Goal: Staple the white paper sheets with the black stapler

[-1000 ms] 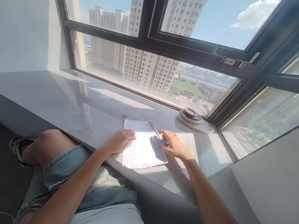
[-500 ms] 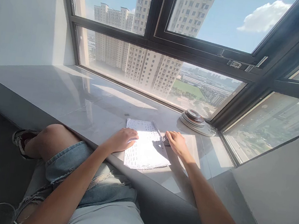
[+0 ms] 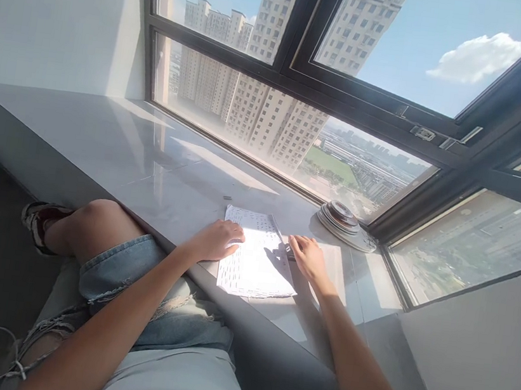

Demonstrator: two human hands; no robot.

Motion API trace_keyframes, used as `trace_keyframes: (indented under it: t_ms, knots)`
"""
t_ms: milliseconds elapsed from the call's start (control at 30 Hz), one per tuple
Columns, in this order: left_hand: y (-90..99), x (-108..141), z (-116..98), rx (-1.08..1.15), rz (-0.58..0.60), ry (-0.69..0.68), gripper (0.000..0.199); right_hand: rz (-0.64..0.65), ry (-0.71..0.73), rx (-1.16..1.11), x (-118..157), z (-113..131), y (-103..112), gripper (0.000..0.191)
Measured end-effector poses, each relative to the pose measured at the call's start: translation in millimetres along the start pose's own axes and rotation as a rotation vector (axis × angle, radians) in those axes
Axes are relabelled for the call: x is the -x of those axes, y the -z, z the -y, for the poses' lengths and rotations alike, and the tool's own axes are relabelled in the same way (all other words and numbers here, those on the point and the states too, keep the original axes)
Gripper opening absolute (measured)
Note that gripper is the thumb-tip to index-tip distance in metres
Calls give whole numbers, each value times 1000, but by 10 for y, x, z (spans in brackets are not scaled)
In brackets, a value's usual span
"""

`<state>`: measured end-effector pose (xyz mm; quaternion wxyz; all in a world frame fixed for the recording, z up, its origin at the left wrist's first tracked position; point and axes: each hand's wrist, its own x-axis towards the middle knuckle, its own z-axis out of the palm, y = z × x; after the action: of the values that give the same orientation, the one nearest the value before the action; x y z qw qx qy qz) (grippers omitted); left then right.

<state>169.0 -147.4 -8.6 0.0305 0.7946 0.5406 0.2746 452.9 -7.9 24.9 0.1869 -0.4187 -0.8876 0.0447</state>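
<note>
A stack of printed paper sheets [image 3: 256, 265] lies on the tiled sill, brightly sunlit, with rows of small dark marks. My left hand [image 3: 218, 241] rests on its left edge, fingers laid out over the page and open. Beside the right edge, my right hand [image 3: 308, 257] is bent over a small dark object [image 3: 288, 250] that its fingers mostly cover; its kind is hidden. A thin grey strip [image 3: 276, 224] runs along the upper right edge of the sheets; whether it is a pen or a folded edge, I cannot tell.
Stacked round plate-like discs [image 3: 341, 217] sit in the window corner on a flat pale piece. A small grey bit [image 3: 227, 197] lies beyond the sheets. The dark window frame [image 3: 276, 77] borders the sill [image 3: 149, 167], whose front edge runs above my legs.
The view has tilted and shifted slightly, so the window and sill appear turned. Both hands stay in nearly the same places by the sheets.
</note>
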Motion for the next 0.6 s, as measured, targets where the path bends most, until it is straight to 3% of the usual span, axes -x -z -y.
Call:
trace_keyframes:
  t_ms: [600]
  knots:
    - [-9, 9, 6, 10, -16, -5, 24, -39, -55, 94, -41, 16, -115, 42]
